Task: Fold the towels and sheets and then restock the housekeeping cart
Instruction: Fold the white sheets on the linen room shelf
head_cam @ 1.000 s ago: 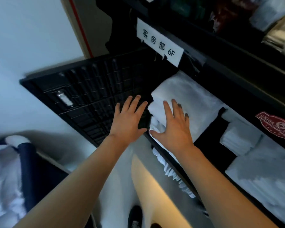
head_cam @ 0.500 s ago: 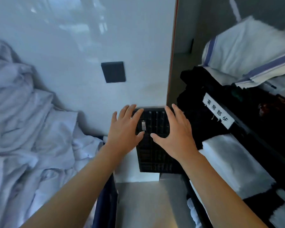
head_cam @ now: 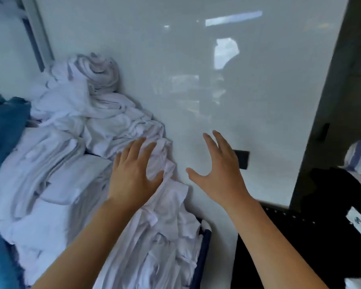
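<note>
The crumpled white linen [head_cam: 96,163] is heaped in a dark-sided bin [head_cam: 203,245] against the pale wall [head_cam: 196,80], left of the black housekeeping cart [head_cam: 313,236]; it is judged soft, light and limp, best gathered at an edge or corner of one piece so that the rest is not dragged along. The left hand [head_cam: 133,176] is held over the heap with fingers spread, nothing being gripped, though contact cannot be told. The right hand [head_cam: 219,174] is likewise spread wide and empty, in front of the wall.
</note>
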The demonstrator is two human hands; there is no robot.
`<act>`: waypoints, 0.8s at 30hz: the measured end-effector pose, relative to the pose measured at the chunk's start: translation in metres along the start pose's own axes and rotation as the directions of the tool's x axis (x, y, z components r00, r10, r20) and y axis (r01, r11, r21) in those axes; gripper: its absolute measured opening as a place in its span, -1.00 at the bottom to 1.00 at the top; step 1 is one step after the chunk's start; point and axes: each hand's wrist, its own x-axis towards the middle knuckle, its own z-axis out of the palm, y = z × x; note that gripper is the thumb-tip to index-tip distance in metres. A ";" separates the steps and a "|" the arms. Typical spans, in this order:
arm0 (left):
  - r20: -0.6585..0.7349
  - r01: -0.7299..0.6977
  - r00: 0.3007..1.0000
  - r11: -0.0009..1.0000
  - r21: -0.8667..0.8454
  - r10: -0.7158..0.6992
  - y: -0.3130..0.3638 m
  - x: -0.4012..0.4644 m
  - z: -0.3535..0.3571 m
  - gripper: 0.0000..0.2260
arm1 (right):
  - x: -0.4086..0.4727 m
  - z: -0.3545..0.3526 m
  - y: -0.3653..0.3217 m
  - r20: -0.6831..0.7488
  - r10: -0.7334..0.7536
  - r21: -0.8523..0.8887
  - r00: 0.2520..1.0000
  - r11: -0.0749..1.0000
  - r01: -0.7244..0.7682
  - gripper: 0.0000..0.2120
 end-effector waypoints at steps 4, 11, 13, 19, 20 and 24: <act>-0.099 0.057 0.994 0.998 0.034 -0.053 -0.070 -0.012 -0.065 -0.41 | 0.035 0.026 -0.081 0.004 -0.131 0.074 0.991 0.989 0.131 -0.09; -0.195 0.203 0.968 0.954 0.223 -0.160 -0.214 -0.035 -0.185 -0.38 | 0.071 0.106 -0.242 -0.022 -0.318 0.156 0.948 0.935 0.317 -0.12; -0.229 0.248 0.955 0.930 0.271 -0.188 -0.253 -0.045 -0.222 -0.37 | 0.077 0.132 -0.286 -0.036 -0.350 0.185 0.936 0.918 0.351 -0.11; -0.294 0.341 0.925 0.865 0.367 -0.240 -0.346 -0.090 -0.326 -0.36 | 0.076 0.201 -0.420 -0.046 -0.445 0.302 0.895 0.847 0.436 -0.10; -0.306 0.360 0.918 0.853 0.377 -0.252 -0.359 -0.099 -0.341 -0.36 | 0.075 0.210 -0.442 -0.050 -0.465 0.322 0.884 0.831 0.455 -0.11; -0.347 0.437 0.889 0.785 0.440 -0.300 -0.406 -0.135 -0.398 -0.38 | 0.072 0.243 -0.522 -0.062 -0.533 0.393 0.844 0.764 0.512 -0.13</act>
